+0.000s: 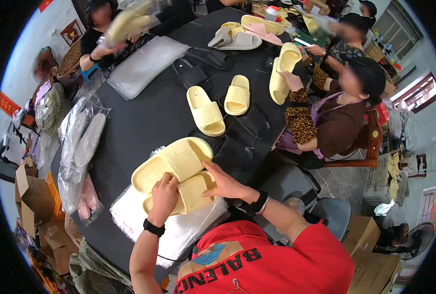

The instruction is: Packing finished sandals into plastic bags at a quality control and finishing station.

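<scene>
A pair of pale yellow ribbed foam slide sandals [176,171] sits stacked, one across the other, at the near edge of the round black table [149,117], over a stack of clear plastic bags [179,230]. The left hand [163,196] closes its fingers over the lower sandal's near end; the right hand [223,183] clasps the same pair from the right side (thumb on top). Farther out lie two more yellow slides [220,103] beside black ones. At the left edge, bagged white and pink slippers [81,147] pile up. A seated person in brown [335,122] handles another yellow pair across the table.
</scene>
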A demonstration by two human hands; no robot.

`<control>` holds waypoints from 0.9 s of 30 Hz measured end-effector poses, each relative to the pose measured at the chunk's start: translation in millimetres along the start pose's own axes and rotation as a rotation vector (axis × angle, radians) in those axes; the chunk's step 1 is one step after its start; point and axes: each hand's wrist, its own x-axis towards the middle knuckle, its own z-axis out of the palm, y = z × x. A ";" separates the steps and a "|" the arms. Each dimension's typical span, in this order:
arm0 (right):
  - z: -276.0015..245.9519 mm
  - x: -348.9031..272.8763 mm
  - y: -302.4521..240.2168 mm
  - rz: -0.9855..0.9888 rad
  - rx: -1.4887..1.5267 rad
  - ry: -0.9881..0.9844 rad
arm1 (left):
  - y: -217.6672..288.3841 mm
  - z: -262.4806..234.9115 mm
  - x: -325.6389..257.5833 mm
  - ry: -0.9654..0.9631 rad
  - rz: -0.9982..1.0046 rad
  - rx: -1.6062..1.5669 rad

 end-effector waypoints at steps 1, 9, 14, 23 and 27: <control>-2.2 2.6 4.6 0.010 0.119 -0.059 | 5.6 -3.0 4.0 -0.010 0.029 0.028; -19.8 12.5 12.0 0.279 0.719 -0.089 | 31.2 0.1 26.9 0.136 0.110 -0.071; -58.9 32.6 11.4 0.252 0.657 0.094 | 41.5 -18.6 48.4 0.216 -0.043 -0.403; -163.7 123.3 56.7 0.376 0.850 0.449 | 9.6 -16.8 -5.3 0.217 -0.238 -0.502; -90.6 122.1 34.2 0.347 0.567 0.262 | -19.9 1.9 -55.6 0.176 -0.440 -0.503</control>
